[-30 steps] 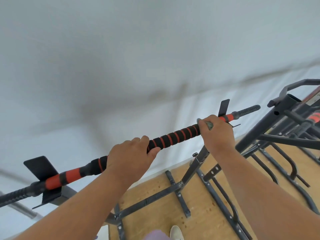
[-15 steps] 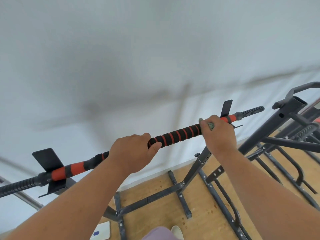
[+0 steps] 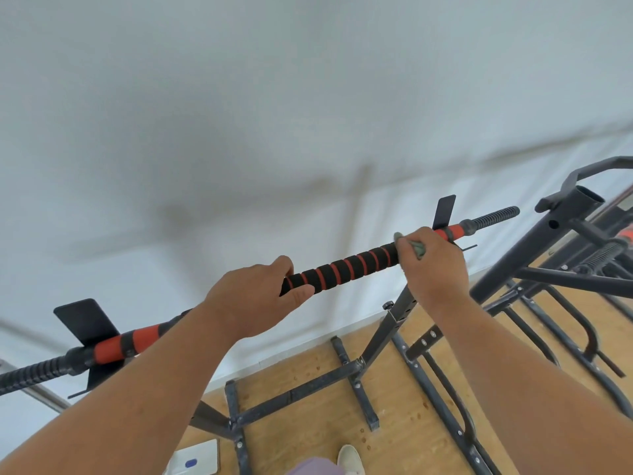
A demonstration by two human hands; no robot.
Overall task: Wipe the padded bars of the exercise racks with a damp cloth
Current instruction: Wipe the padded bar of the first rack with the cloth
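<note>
A long padded bar [image 3: 346,267], black foam with red rings, lies across two black rack cradles and slopes up to the right. My left hand [image 3: 251,296] grips the bar near its middle, thumb under the foam. Further right, my right hand [image 3: 433,265] is wrapped round the bar with a grey-green cloth [image 3: 412,246] bunched under its fingers; only a small fold of the cloth shows. The bar's ribbed black ends stick out past both cradles.
The rack's dark steel frame [image 3: 383,337] stands on a wooden floor [image 3: 318,426] against a white wall. More racks [image 3: 561,262] crowd the right side. A white device [image 3: 197,459] lies on the floor at the bottom left, and a shoe [image 3: 349,457] shows at the bottom edge.
The bar and both hands sit slightly higher and further right in view as the head moved. My right hand with the cloth stays near the right end of the padding.
</note>
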